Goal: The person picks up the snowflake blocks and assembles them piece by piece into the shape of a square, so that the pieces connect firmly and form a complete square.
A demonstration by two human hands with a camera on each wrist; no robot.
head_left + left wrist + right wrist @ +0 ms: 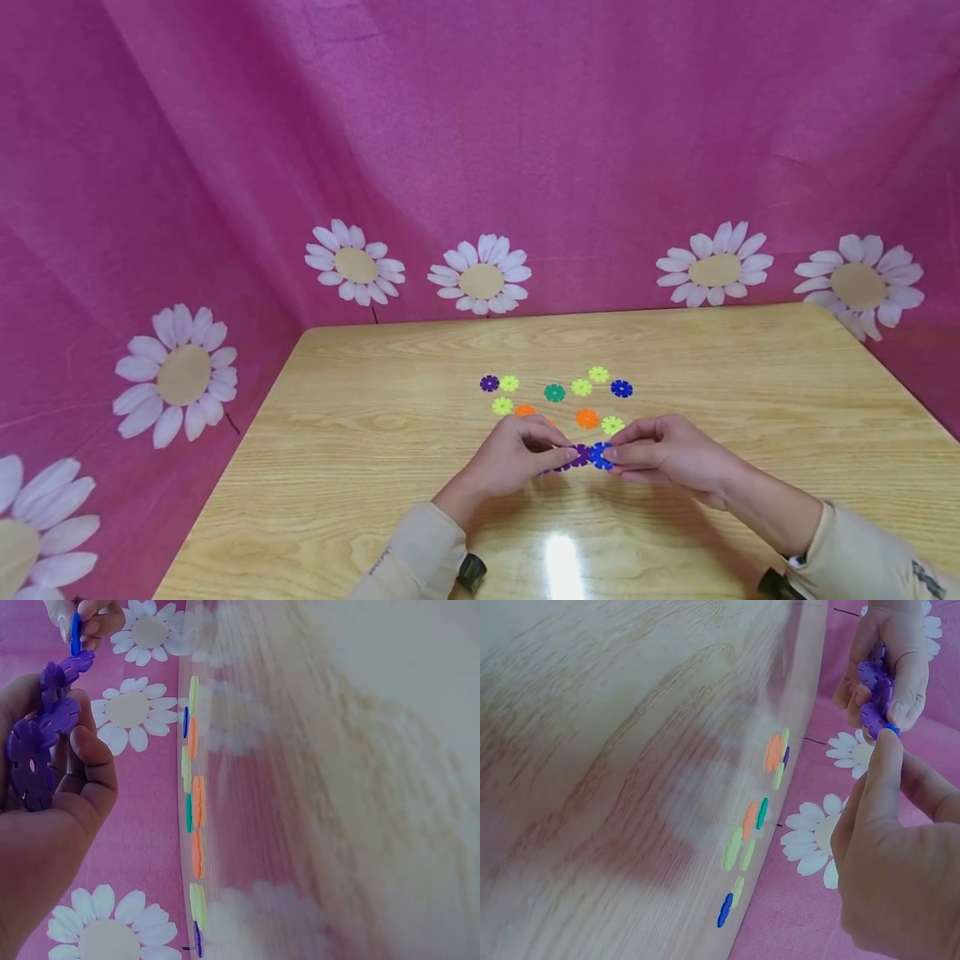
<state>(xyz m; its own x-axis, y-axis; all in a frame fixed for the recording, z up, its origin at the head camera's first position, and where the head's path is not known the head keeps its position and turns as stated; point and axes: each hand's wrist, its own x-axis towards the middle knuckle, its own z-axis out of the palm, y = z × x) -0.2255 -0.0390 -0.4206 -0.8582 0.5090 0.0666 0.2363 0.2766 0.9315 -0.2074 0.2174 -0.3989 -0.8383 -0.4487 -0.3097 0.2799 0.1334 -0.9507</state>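
My left hand (513, 460) grips a chain of several purple slotted snowflake discs (31, 761), linked at angles to one another. Part of the chain lies hidden behind its fingers in the head view. Opposite it, my right hand (678, 454) pinches a blue slotted disc (599, 455) between thumb and fingertips. The blue disc's edge meets the end purple disc (581, 454), and in the left wrist view it stands edge-on at the chain's far end. Both hands are held close together above the wooden table.
Loose discs lie on the wooden table (360, 417) beyond the hands: a green disc (554, 392), a blue one (622, 388), a purple one (489, 383), orange ones (587, 417) and several yellow ones (581, 387). A pink curtain (525, 125) with daisies surrounds the table's back and sides.
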